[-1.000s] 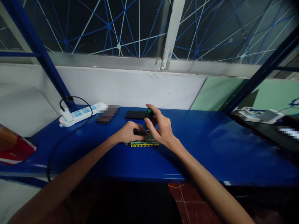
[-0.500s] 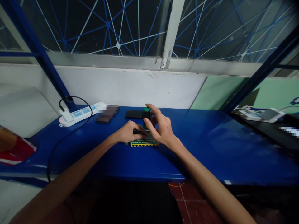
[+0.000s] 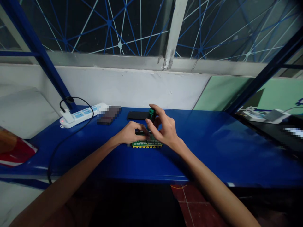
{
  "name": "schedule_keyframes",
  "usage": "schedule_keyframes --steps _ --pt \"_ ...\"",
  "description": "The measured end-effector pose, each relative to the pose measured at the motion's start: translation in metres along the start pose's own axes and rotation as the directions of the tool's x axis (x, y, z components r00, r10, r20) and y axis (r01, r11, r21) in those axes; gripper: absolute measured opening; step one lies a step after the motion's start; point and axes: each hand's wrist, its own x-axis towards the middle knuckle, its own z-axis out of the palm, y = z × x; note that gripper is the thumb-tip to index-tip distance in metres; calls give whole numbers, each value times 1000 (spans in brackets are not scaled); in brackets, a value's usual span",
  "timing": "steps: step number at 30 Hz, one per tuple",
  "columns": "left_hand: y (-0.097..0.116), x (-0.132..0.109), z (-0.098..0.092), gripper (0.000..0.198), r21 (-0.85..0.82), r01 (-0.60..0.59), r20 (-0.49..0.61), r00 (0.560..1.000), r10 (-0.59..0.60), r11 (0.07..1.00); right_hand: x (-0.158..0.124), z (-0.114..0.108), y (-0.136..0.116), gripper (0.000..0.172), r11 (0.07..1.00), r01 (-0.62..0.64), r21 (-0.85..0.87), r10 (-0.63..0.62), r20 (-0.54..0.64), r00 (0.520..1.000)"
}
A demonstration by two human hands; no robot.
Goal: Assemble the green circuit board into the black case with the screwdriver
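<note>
A green circuit board (image 3: 147, 144) with a yellow toothed front edge lies on the blue table. Over it, my right hand (image 3: 164, 126) grips the black and green handle of a screwdriver (image 3: 151, 115) between thumb and fingers. The handle leans a little to the right, and its lower end is hidden behind my thumb. My left hand (image 3: 131, 132) reaches in from the left, low over the board. Its thumb and fingers are pinched together near the screwdriver's lower end, and what they hold is too small to make out.
Behind the board lies a flat black object (image 3: 136, 115). A white power strip (image 3: 81, 116) with a plugged-in black cable (image 3: 68, 138) and a partly blurred dark phone-like slab (image 3: 106, 117) are at the left. A red packet (image 3: 17, 149) sits at the far left. Blue frame posts rise on both sides.
The screwdriver handle has gone from upright to leaning right, and my right hand has shifted slightly right with it. My left hand has stayed nearly in place over the board.
</note>
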Motion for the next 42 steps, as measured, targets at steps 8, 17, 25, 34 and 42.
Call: schedule_keyframes --steps 8,17,25,34,42 --pt "0 1 -3 16 -23 -7 51 999 8 1000 2 -3 -4 45 1000 10 -5 -10 11 1000" --pt "6 1 -4 18 -29 30 113 993 -26 999 2 -5 -3 43 999 31 22 -32 25 999" --pt "4 2 0 21 -39 71 -17 997 -72 997 2 -3 -3 43 999 32 2 -32 1 999" --pt "6 1 -3 16 -55 24 92 996 -19 998 2 -5 -5 44 1000 25 -4 -25 3 1000" --pt "1 2 0 17 -82 24 10 1000 -23 996 3 -6 -5 45 1000 27 -3 -26 23 999"
